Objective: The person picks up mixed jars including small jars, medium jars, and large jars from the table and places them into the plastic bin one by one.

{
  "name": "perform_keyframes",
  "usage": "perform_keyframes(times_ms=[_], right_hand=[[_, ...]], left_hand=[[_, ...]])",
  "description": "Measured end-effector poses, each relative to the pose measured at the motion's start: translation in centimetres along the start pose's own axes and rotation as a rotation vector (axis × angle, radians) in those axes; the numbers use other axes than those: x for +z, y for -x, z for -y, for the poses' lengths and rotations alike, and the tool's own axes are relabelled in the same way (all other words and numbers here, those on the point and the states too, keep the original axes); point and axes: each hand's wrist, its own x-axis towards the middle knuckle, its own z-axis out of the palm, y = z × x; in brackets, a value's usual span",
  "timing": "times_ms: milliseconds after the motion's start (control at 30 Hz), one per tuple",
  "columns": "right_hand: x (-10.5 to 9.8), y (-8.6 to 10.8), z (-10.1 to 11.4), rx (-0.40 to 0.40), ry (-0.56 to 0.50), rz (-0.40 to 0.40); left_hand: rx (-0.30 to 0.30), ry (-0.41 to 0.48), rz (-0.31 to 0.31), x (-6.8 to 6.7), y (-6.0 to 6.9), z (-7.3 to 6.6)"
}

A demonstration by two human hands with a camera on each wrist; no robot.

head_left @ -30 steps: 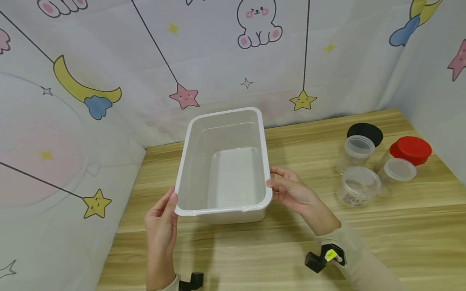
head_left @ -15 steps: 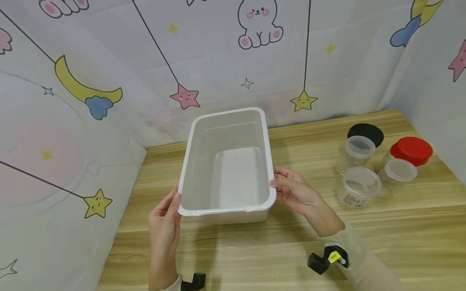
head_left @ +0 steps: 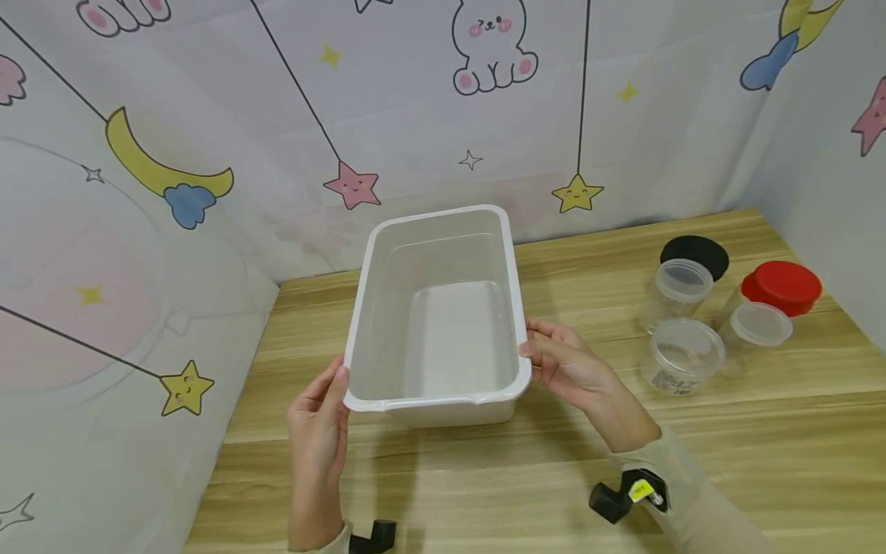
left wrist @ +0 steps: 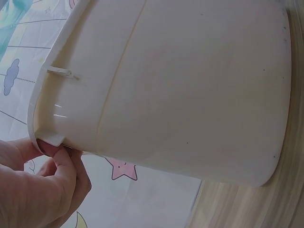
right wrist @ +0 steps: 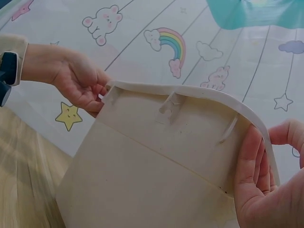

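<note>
Two-handed hold on a bin, as seen by a bystander. The left hand (head_left: 318, 431) pinches the rim (head_left: 443, 401) near its front left corner, thumb above and fingers tucked under the lip. The right hand (head_left: 574, 369) pinches the right edge, a little farther back, in the same manner. Between them is the white bin (head_left: 450, 331), mouth upward and bare inside, near the middle of the wooden table (head_left: 471, 492); from here I cannot tell whether its base rests fully. For good handling, I judge, both pinches should bear equally, since uneven lift would tip so deep a wall; the thin lip probably wants a firm grip. To the right, well apart, stand clear tubs, the nearest a labelled cup (head_left: 685, 358), with a red-lidded jar (head_left: 782, 286) and a black lid (head_left: 695, 254) behind; sideways moves that way seem best made slowly. Beyond hangs a printed curtain (head_left: 415, 131).
</note>
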Motion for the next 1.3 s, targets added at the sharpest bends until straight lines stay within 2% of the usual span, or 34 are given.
perform_keyframes(times_ms=[300,967,1300], right_hand=[[-0.1,0.3,0.3,-0.005,-0.006,0.014],[-0.3,0.7,1.0,-0.017,-0.013,-0.006],[-0.5,0.9,0.7,-0.013,-0.018,-0.015]], left_hand=[[0.004,0.019,-0.004,0.2,0.0,0.2],[0.022,0.014,0.000,1.0,-0.3,0.6],[0.028,0.028,-0.033,1.1,-0.1,0.9]])
